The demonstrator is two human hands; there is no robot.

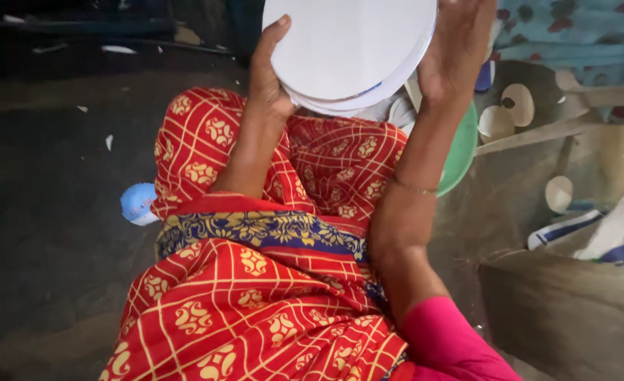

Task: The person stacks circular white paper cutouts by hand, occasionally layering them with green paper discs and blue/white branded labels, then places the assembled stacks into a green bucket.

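A stack of white paper discs (351,49) is gripped at its edges by the left hand (268,74) and right hand (457,49), fingers closed on it, above a green basin (462,152).

Top edge of the frame chops off my stack of white discs (351,46), and my right hand (457,42) loses its fingertips there too. The green bowl (464,152) is mostly behind my forearm. Can't tell what the blue-white round thing (138,203) by my knee is.
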